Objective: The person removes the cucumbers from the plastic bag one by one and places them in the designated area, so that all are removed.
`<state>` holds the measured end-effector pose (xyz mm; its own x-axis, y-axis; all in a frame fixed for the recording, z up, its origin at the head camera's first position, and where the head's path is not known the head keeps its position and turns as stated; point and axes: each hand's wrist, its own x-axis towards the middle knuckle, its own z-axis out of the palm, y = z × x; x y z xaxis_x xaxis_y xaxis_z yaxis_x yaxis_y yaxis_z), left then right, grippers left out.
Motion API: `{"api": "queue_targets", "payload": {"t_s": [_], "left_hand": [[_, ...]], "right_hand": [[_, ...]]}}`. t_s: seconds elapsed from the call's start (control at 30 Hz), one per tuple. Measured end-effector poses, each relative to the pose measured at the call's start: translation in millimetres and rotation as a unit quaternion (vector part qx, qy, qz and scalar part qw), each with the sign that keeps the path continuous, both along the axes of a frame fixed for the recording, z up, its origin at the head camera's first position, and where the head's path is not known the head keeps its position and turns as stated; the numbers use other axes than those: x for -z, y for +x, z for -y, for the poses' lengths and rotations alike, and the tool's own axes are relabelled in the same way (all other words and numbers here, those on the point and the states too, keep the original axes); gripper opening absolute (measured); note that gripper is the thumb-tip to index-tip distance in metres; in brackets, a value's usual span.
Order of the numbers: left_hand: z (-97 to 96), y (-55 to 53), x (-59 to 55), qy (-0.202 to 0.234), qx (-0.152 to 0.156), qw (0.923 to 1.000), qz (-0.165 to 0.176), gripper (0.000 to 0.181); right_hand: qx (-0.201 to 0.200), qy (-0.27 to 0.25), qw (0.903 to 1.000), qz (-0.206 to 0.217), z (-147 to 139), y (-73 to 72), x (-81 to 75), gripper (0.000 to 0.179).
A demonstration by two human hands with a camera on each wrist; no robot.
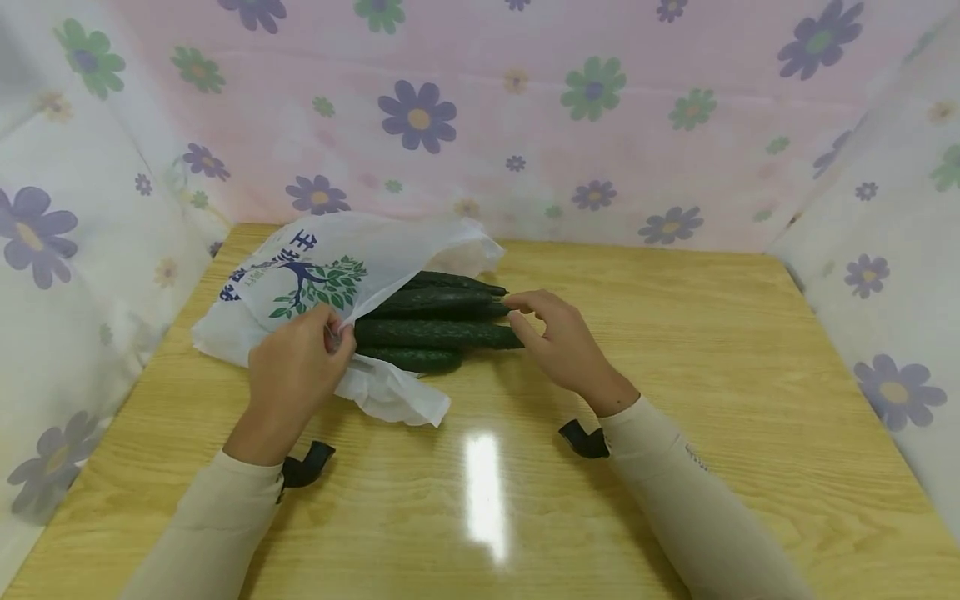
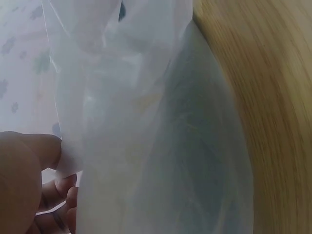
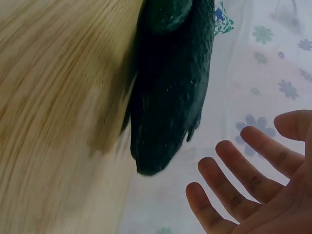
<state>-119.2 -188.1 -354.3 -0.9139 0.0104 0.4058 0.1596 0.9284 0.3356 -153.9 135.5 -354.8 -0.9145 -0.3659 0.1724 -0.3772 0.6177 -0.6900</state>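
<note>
A white plastic bag [image 1: 405,237] printed with a tree and blue lettering lies on its side, its mouth facing right. Several dark green cucumbers [image 1: 438,334] stick out of it; their other ends are hidden inside. With thumb and fingers, my left hand [image 1: 296,371] pinches the bag's edge at the mouth, and the left wrist view shows the thin plastic [image 2: 117,126] between them. My right hand [image 1: 562,346] is by the protruding tips, fingers spread and slightly bent. In the right wrist view it stands apart from the cucumber ends [image 3: 168,112], holding nothing.
The wood-grain table [image 1: 720,375] carries the bag and cucumbers. Flower-patterned cloth [image 1: 510,125] hangs behind the table and along both sides. Black wrist mounts [image 1: 309,465] project from beneath both sleeves. Light glares on the tabletop near the front.
</note>
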Motion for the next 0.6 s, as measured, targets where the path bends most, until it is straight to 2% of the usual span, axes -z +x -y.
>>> {"api": "queue_targets", "payload": {"t_s": [0.2,0.37,0.47,0.6], "left_hand": [[-0.1,0.3,2.4,0.002,0.001,1.0000,0.005,0.019],[-0.2,-1.4,3.5,0.001,0.004,0.9999,-0.009,0.020],[0.8,-1.8,3.5,-0.001,0.005,0.9999,-0.015,0.020],[1.6,-2.0,3.2,-0.002,0.008,1.0000,-0.003,0.020]], "right_hand": [[-0.035,0.009,0.9988,0.032,15,-7.6,5.3,0.038],[-0.060,0.020,0.9962,0.060,19,-14.2,8.8,0.039],[-0.077,0.042,0.9938,0.069,21,-17.1,12.9,0.042],[-0.090,0.083,0.9901,0.069,24,-17.9,18.6,0.048]]}}
